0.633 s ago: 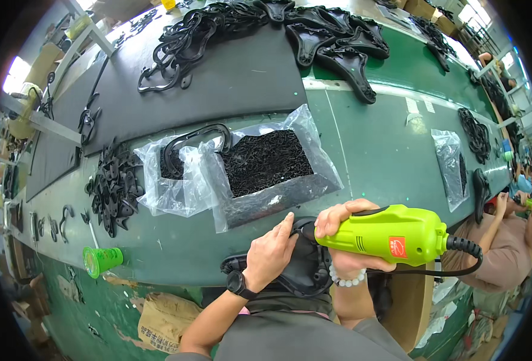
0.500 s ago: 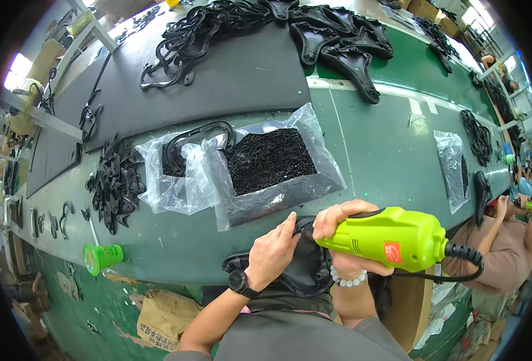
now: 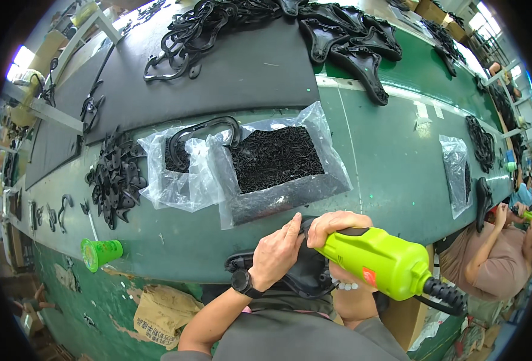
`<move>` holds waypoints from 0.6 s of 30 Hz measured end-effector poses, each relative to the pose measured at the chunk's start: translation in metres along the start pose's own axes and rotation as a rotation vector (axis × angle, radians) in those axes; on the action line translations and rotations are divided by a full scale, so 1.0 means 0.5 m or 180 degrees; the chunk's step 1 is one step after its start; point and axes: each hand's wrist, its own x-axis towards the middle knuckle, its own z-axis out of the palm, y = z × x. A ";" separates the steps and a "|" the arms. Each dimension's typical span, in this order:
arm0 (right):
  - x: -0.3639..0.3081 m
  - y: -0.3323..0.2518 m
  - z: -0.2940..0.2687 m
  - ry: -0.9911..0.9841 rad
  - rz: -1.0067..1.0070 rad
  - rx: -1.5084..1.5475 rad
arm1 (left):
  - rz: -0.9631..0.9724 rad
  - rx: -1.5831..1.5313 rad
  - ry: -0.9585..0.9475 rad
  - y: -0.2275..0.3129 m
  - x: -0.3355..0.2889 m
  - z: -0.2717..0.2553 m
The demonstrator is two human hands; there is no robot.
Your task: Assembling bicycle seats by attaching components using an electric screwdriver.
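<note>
the green power tool (image 3: 377, 262) has swung its rear lower in view; the right hand (image 3: 336, 225) grips it, the left hand (image 3: 276, 254), fingers together, lies over the black saddle-shaped part (image 3: 308, 278) at the table's (image 3: 185, 256) near edge; best keep that braced, tool nose square

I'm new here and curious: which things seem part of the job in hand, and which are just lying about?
Seemingly in use: green power tool, in the right hand; black part, under the left hand; perhaps the bag of small black pieces.

Seemingly just lying about: green cup; brown sack.
</note>
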 end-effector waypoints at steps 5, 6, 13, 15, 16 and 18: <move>-0.005 0.010 -0.010 -0.0087 0.0166 -0.0104 | 0.0021 0.0094 -0.0001 0.004 0.001 0.003; 0.004 0.001 -0.006 -0.0129 0.0259 0.0120 | 0.0001 0.0111 -0.0014 0.005 0.004 0.002; 0.009 -0.006 0.018 0.0191 0.0757 -0.0073 | -0.0206 0.0057 -0.0078 0.015 0.002 -0.013; 0.014 -0.035 0.007 -0.0183 0.0038 -0.0324 | -0.0134 0.0120 0.0083 0.014 -0.002 -0.014; 0.026 -0.031 -0.013 -0.0711 -0.0091 0.0699 | -0.0189 0.0152 0.0135 0.017 -0.003 -0.014; 0.051 -0.041 -0.021 -0.0950 -0.1110 0.1279 | -0.0475 -0.0060 0.0204 0.018 0.012 -0.024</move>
